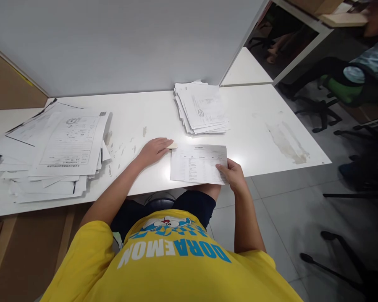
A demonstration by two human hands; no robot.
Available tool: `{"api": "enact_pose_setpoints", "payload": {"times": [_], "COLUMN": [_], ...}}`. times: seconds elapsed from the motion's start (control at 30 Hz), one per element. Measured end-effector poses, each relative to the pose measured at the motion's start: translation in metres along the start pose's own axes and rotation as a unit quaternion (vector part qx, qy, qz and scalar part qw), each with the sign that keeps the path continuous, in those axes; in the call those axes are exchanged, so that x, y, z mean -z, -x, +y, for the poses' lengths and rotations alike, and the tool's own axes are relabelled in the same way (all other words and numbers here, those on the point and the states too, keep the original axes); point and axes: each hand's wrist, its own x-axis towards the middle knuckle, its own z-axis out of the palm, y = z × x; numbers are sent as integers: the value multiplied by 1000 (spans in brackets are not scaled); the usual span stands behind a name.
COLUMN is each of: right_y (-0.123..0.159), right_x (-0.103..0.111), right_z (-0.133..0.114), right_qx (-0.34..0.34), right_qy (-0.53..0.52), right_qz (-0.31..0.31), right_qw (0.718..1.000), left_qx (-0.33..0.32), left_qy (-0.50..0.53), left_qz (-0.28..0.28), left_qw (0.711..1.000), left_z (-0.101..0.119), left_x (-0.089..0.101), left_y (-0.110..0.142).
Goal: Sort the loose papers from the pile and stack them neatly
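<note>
A printed sheet (197,165) with a table of small text lies at the front edge of the desk, its lower edge reaching slightly past it. My right hand (235,173) pinches the sheet by its right side, thumb on top and fingers underneath. At the sheet's upper left corner, my left hand (154,151) is closed over a small cream-coloured bar (173,146). Only the bar's end shows past my fingertips, touching or nearly touching the paper; my hand hides the rest. Behind the sheet sits a stack of printed papers (204,107), roughly squared.
A larger, untidy paper pile (66,147) covers the left part of the white desk (129,113). A grey partition (129,42) stands along the back. Worn patches (286,142) mark the right end. Beyond it are office chairs (343,88) and a seated person (371,54).
</note>
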Motion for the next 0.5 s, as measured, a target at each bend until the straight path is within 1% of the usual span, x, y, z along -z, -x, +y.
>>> {"api": "enact_pose_setpoints", "payload": {"times": [0.1,0.33,0.5], "right_y": [-2,-16,-13], "right_x": [2,7,7], "right_z": [-3,-6,-5], "right_qx": [3,25,29], "right_qy": [8,16,14], "right_qz": [-15,-41,-42], "right_qw": [1000,999,999], "left_qx": [-6,-33,-29], "left_qy": [-4,-15,2], "left_qz": [-17,-24,1], "left_qw": [1000,999,1000], "left_z": [0,0,-3], "left_x": [2,3,1], "left_y": [-2,-5,-4]}}
